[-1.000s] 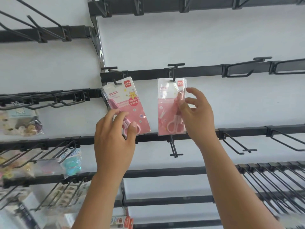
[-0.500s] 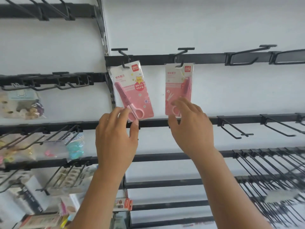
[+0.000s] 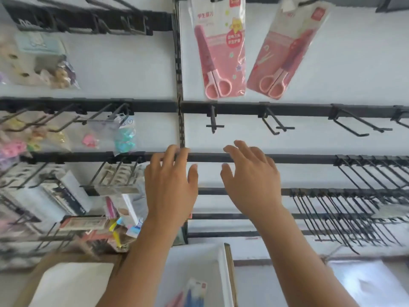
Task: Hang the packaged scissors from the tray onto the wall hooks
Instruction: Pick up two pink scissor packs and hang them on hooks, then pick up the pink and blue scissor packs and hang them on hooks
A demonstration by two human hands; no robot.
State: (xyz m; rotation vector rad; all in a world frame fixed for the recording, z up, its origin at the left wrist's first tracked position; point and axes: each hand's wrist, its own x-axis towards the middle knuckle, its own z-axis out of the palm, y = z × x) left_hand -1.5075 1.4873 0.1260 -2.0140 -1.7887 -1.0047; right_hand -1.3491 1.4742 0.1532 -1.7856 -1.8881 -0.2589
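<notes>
Two pink packaged scissors hang from wall hooks at the top: the left pack (image 3: 218, 52) hangs straight, the right pack (image 3: 285, 54) is tilted. My left hand (image 3: 170, 185) and my right hand (image 3: 252, 185) are both empty, fingers spread, well below the packs in front of the black rails. At the bottom stands a white tray (image 3: 222, 273) with more packaged scissors (image 3: 192, 293) lying in it, partly hidden by my left forearm.
Free hooks (image 3: 213, 122) (image 3: 276, 125) stick out on the rail under the hung packs, with dense rows of bare hooks (image 3: 354, 207) at lower right. Bagged toys and stationery (image 3: 42, 63) fill the left panel. A second white tray (image 3: 73, 282) sits at lower left.
Both hands have let go of the hung packs and dropped downward. The view has tilted down, so the tray now shows at the bottom.
</notes>
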